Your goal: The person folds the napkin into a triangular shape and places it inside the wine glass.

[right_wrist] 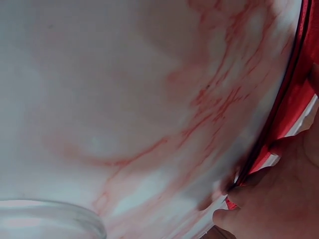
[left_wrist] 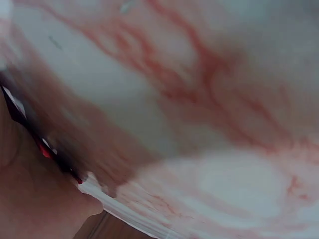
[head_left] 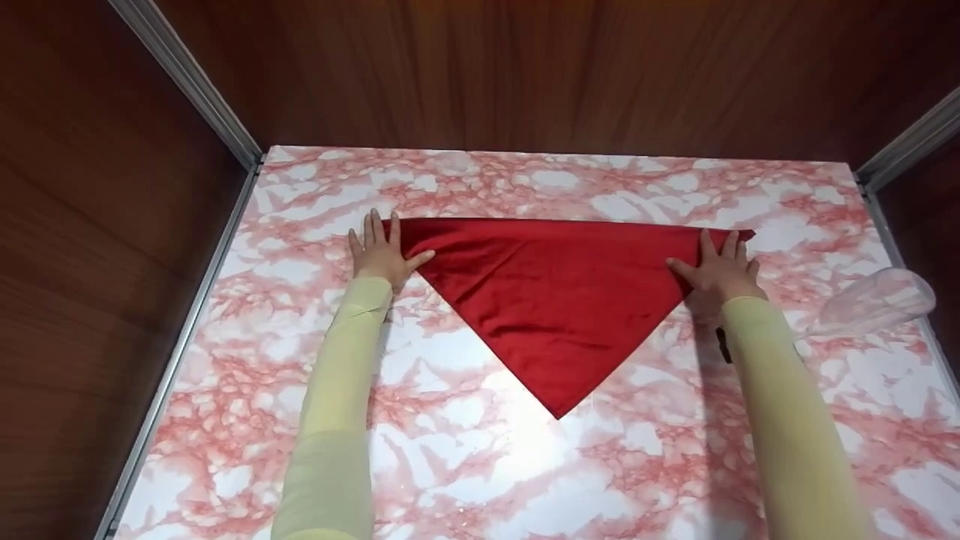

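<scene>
A red cloth [head_left: 551, 300] lies in a triangle on the table, its long folded edge at the back and its point toward the person. My left hand [head_left: 381, 259] rests on the cloth's left corner with fingers spread. At the opposite end my right hand [head_left: 724, 271] presses near the right corner, its fingers spread too, and a bit of the corner sticks out past them. In the left wrist view part of the left hand [left_wrist: 40, 199] shows at the lower left edge. The right wrist view has the right hand [right_wrist: 279, 194] over the red cloth [right_wrist: 286, 114].
A clear, rounded transparent object [head_left: 874, 304] lies at the table's right side, beyond the right forearm. Something small and black [head_left: 724, 345] shows beside that sleeve. Dark wood panels [head_left: 525, 75] enclose the pink-and-white marbled table [head_left: 465, 480] at the back and sides.
</scene>
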Demonstrator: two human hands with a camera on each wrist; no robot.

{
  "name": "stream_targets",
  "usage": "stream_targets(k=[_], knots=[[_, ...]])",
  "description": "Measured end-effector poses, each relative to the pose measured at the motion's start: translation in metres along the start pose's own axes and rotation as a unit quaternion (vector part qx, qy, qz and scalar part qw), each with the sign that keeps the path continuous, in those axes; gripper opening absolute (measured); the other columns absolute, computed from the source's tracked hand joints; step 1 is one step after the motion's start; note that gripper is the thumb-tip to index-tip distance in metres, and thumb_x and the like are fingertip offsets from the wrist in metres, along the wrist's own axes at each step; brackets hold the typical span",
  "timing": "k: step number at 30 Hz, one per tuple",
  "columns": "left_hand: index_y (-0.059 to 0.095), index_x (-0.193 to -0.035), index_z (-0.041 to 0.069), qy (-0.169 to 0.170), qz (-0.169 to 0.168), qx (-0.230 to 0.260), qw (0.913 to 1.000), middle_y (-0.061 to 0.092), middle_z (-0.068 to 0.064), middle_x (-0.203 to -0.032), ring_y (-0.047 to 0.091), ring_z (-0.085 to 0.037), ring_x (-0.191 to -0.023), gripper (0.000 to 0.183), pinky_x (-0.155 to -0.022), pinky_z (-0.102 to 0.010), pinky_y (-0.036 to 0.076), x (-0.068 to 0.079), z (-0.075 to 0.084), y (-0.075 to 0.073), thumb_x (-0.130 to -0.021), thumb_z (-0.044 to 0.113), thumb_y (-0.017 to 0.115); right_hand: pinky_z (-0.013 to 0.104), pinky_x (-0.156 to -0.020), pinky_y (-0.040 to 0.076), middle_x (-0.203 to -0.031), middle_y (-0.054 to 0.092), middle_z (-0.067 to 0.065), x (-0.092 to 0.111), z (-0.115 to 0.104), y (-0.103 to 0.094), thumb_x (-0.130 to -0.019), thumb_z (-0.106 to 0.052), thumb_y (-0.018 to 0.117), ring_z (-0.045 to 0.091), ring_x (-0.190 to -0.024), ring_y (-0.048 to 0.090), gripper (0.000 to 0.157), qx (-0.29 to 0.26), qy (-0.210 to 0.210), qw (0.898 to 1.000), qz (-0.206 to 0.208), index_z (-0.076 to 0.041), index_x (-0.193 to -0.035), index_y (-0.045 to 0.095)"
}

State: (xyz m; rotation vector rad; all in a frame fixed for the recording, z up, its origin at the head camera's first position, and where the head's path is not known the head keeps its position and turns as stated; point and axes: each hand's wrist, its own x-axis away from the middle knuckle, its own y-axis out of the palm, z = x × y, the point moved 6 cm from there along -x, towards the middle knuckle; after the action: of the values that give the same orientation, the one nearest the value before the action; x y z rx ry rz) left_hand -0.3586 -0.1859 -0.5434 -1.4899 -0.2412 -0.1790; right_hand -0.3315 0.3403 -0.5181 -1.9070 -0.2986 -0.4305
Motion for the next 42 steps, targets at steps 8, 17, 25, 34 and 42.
stream_targets(k=[8,17,25,34,42], knots=[[-0.007,-0.153,0.012,0.013,-0.007,0.000,0.9999,-0.012,-0.023,-0.155,-0.012,-0.035,-0.142,0.105,-0.110,-0.058,-0.007,0.003,-0.005,0.001,-0.082,0.083,0.023,0.069,-0.100,-0.013,-0.142,-0.029,0.038,0.002,-0.002,0.006,-0.090,-0.071,0.034,0.057,-0.129,-0.023,0.100,0.002,-0.009,1.000,0.012,-0.004,-0.150,-0.010],[0.000,-0.154,0.013,0.127,0.009,-0.009,0.9918,-0.007,-0.017,-0.158,-0.009,-0.033,-0.143,0.092,-0.112,-0.052,-0.006,0.026,0.028,0.005,-0.089,0.074,0.025,0.067,-0.102,-0.015,-0.149,-0.016,0.035,0.012,-0.015,0.021,-0.093,-0.067,0.033,0.056,-0.131,-0.021,0.092,0.054,-0.061,0.996,0.024,-0.006,-0.152,-0.001],[0.010,-0.154,0.013,0.261,0.015,-0.021,0.9649,0.000,-0.019,-0.158,-0.001,-0.037,-0.143,0.090,-0.113,-0.054,0.001,0.080,0.081,0.025,-0.090,0.072,0.032,0.066,-0.104,-0.011,-0.151,-0.001,0.036,0.049,-0.044,0.046,-0.094,-0.062,0.037,0.054,-0.135,-0.013,0.086,0.092,-0.133,0.987,0.022,-0.004,-0.152,0.014],[0.016,-0.154,0.016,0.369,0.003,-0.033,0.9290,0.005,-0.016,-0.158,0.003,-0.036,-0.144,0.090,-0.113,-0.053,0.005,0.147,0.130,0.043,-0.088,0.073,0.037,0.063,-0.109,0.005,-0.154,0.010,0.029,0.105,-0.072,0.085,-0.094,-0.057,0.046,0.049,-0.139,0.000,0.079,0.108,-0.224,0.968,0.032,-0.008,-0.151,0.025],[0.025,-0.152,0.016,0.434,-0.013,-0.042,0.9001,0.016,-0.015,-0.157,0.011,-0.033,-0.143,0.084,-0.115,-0.048,0.008,0.193,0.161,0.047,-0.089,0.070,0.038,0.058,-0.110,0.015,-0.154,0.016,0.023,0.157,-0.098,0.117,-0.089,-0.047,0.063,0.043,-0.141,0.012,0.080,0.105,-0.287,0.951,0.039,-0.007,-0.149,0.031]])
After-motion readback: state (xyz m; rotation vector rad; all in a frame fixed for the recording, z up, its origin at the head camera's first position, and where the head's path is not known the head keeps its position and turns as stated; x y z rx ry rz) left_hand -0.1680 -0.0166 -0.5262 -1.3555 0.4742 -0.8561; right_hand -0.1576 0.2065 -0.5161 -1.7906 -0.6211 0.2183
